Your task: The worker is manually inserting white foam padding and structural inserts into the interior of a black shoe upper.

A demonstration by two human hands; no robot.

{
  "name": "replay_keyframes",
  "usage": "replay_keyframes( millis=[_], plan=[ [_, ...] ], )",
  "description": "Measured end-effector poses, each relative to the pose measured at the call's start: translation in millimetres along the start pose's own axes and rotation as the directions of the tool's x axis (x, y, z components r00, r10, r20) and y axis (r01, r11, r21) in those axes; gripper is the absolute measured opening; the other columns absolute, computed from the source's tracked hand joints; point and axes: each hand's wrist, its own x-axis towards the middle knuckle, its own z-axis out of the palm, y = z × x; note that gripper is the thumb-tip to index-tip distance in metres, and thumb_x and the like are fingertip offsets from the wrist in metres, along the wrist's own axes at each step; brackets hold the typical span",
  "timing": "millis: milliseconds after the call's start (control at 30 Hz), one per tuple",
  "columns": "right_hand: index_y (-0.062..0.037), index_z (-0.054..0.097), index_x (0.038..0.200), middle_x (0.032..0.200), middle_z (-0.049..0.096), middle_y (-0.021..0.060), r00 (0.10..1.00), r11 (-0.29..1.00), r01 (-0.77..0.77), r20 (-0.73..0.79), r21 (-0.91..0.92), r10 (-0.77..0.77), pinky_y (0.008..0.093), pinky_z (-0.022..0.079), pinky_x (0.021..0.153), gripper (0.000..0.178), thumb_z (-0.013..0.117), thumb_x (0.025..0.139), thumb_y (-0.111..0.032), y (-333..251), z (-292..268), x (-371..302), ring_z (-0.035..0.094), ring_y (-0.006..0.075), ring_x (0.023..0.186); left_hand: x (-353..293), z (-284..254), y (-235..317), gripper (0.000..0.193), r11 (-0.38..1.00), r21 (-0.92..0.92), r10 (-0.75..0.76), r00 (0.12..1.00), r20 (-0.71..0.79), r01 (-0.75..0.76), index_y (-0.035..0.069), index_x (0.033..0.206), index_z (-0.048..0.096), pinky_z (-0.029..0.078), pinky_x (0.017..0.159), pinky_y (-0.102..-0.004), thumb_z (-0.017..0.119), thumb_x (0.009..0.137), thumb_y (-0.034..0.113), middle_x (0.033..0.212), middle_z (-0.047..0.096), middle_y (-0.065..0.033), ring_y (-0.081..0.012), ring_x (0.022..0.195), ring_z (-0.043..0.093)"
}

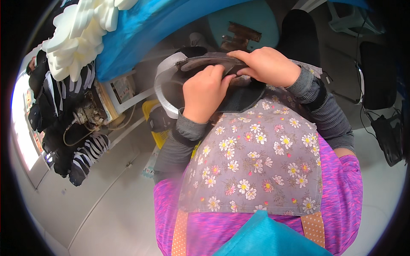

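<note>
Above my lap I hold a black cap-like fabric piece [243,99] with a curved grey-black edge; its exact kind is unclear. A wide white band [161,87] loops out from its left side. My left hand [204,91] is closed, thumb and fingers pinching the piece's inner edge near its middle. On the far right side of the same edge, my right hand [269,66] pinches with thumb and forefinger. The two sets of fingertips are close together. What lies between them is partly hidden. The lower part of the piece rests against my flowered apron [265,158].
White foam pieces [79,36] are heaped on a blue sheet [128,38] at far left. Below hang black-and-white striped bundles [87,155] beside a machine [89,113]. A yellow basket [160,138] stands left of my lap. Rusty metal blocks [241,36] lie on a turquoise stool [260,19]; a black chair [378,77] is right.
</note>
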Motion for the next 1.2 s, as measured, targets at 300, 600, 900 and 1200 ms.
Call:
replay_keyframes(
  millis=[300,600,900,1200],
  plan=[
    [-0.0056,0.066,0.114,0.074,0.066,0.0174,0.999,0.998,0.002,0.045,-0.066,0.001,0.0437,0.051,0.064,0.032,0.068,0.088,-0.023,3,1,1,0.065,0.0361,0.071,0,-1,2,0.011,0.957,0.007,0.29,0.957,-0.027,-0.29,0.009,0.077,0.06,0.044,0.049,-0.0353,0.071,0.077,0.009,0.065,0.054,-0.0052,-0.0243,0.058,0.058],
    [0.0005,0.064,0.112,0.077,0.066,0.0184,0.978,0.993,-0.024,0.204,-0.119,0.049,0.0433,0.052,0.068,0.033,0.062,0.093,-0.027,-10,-12,5,0.065,0.0373,0.074,8,7,-4,0.012,0.986,0.029,0.17,0.973,-0.155,-0.167,0.009,0.077,0.063,0.048,0.052,-0.0341,0.075,0.076,0.011,0.068,0.062,-0.0066,-0.026,0.059,0.061],
    [0.0017,0.062,0.111,0.088,0.068,0.0202,0.999,0.989,0.037,0.003,0.141,-0.038,0.0428,0.053,0.074,0.028,0.064,0.088,-0.015,-2,6,0,0.065,0.038,0.081,9,14,-6,0.021,0.979,0.055,0.202,0.943,-0.264,-0.195,0.01,0.071,0.057,0.043,0.048,-0.0332,0.077,0.075,0.013,0.06,0.053,-0.0038,-0.0225,0.053,0.056],
    [-0.0002,0.067,0.082,0.072,0.065,0.0186,0.996,0.997,-0.081,-0.027,-0.015,0.081,0.0436,0.052,0.064,0.026,0.064,0.09,-0.025,-7,-2,13,0.064,0.0373,0.07,15,0,-12,0.038,0.989,0.021,0.147,0.961,-0.236,-0.146,0.01,0.068,0.055,0.041,0.047,-0.0318,0.083,0.071,0.036,0.058,0.049,-0.0029,-0.0216,0.051,0.05]
  ],
)
